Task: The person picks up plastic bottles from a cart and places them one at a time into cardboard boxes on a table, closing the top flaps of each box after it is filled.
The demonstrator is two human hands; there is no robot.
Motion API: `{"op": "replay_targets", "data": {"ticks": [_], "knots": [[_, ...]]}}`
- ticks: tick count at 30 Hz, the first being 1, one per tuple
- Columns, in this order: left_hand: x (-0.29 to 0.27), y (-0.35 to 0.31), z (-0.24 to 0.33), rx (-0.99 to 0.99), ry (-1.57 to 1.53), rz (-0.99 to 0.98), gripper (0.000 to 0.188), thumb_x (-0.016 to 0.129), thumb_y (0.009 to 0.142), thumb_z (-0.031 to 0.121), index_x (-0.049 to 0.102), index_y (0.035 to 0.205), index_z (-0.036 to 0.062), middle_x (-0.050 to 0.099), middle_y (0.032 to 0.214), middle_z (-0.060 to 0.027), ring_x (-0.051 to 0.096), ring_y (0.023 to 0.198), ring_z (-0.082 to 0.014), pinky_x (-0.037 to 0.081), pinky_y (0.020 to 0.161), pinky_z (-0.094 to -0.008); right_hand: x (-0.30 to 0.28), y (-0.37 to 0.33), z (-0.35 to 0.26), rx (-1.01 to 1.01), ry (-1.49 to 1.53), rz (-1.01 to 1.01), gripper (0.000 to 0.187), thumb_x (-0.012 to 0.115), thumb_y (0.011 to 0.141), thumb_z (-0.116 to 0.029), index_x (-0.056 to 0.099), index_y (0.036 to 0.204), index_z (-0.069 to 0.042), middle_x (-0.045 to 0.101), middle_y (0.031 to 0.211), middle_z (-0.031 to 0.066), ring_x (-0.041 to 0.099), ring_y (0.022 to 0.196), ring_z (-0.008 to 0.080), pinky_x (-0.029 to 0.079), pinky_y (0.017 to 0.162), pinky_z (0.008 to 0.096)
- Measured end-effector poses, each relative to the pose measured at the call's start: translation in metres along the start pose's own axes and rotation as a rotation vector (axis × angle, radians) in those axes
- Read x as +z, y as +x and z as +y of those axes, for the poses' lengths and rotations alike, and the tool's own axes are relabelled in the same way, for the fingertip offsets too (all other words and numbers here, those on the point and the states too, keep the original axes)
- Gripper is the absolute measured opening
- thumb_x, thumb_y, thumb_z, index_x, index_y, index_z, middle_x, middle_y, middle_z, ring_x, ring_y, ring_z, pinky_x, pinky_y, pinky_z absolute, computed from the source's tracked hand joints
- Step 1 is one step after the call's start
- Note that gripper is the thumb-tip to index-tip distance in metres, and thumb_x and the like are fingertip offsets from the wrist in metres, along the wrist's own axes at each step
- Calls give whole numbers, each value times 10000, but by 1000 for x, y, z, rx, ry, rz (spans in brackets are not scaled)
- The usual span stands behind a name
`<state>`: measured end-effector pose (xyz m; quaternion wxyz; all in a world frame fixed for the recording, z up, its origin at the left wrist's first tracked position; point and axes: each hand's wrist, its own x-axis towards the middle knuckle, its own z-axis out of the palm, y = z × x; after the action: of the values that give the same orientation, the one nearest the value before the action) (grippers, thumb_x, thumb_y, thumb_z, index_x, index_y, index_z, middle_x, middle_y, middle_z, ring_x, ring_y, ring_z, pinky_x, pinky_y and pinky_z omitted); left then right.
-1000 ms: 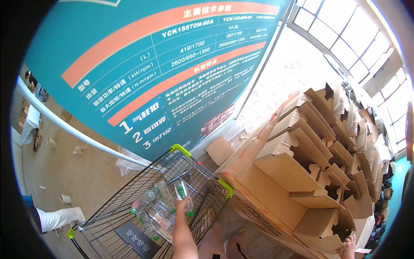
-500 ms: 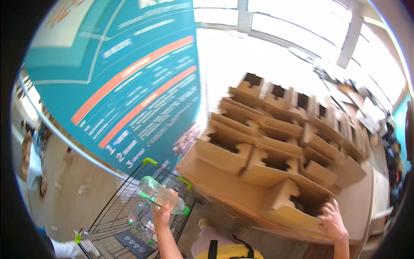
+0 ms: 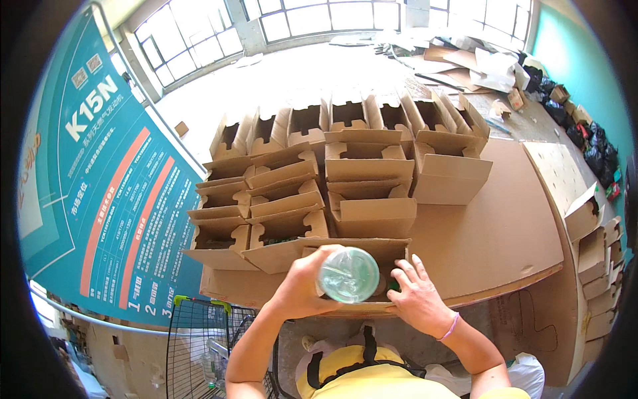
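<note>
Bottle (image 3: 349, 274) is clamped in my left hand (image 3: 307, 282) at lower-centre box (image 3: 389, 249), not yet released; right hand (image 3: 420, 299) touches box, its grip I cannot tell; centre boxes (image 3: 373, 218) stand open.

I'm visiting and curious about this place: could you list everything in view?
Bottle: one, clear greenish, lower centre
Open boxes: over a dozen, brown, centre
Cardboard surface: one, brown, under boxes
Trolley: one, black, lower left
Banner: one, teal and orange, left
Piled scraps: many, mixed, upper right
Bags: several, black, far right
Windows: several, white, top
Garment: one, yellow, bottom centre
Left hand: one, gripping bottle
Right hand: one, pink wristband, at nearest box
</note>
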<state>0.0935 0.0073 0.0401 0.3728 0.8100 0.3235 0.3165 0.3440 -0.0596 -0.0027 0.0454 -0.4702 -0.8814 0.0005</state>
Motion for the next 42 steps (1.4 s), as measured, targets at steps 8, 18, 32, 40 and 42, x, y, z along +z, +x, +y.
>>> {"op": "replay_targets", "data": {"ticks": [8,18,32,40,42], "knots": [[33,35,-75,-285,114,-787,823,794,636,275,416,1309,-12,626,1095,-257,612,1013,-382,477,900,-413,12,-9,3,4,225,162,210,776,680,-248,667,727,-74,548,991,119,501,1105,302,352,1054,529],[81,45,-113,-61,262,-1218,544,655,813,173,499,1324,71,599,1212,-225,561,1118,-366,447,958,-406,16,-12,7,15,351,222,236,776,693,-223,645,805,-62,528,1070,128,490,1129,313,364,1053,486],[10,-91,-48,-407,40,284,435,801,739,267,658,1042,-10,662,1105,-179,602,1123,-321,447,990,-393,90,-32,-22,311,822,598,461,728,786,-151,574,1189,9,600,1160,182,547,1128,379,422,1001,417],[-21,-17,-53,119,766,255,940,833,690,274,306,1435,49,591,1206,-182,544,1183,-343,344,1096,-461,94,6,-52,748,662,884,691,742,788,-158,408,1375,-10,553,1228,191,491,1202,343,379,1049,396],[-26,-21,-70,-64,459,-83,886,831,678,398,431,1367,8,551,1200,-178,507,1176,-340,373,1061,-455,105,6,-55,810,778,925,750,737,798,-162,347,1419,-5,525,1298,199,480,1236,338,367,1064,399]]}}
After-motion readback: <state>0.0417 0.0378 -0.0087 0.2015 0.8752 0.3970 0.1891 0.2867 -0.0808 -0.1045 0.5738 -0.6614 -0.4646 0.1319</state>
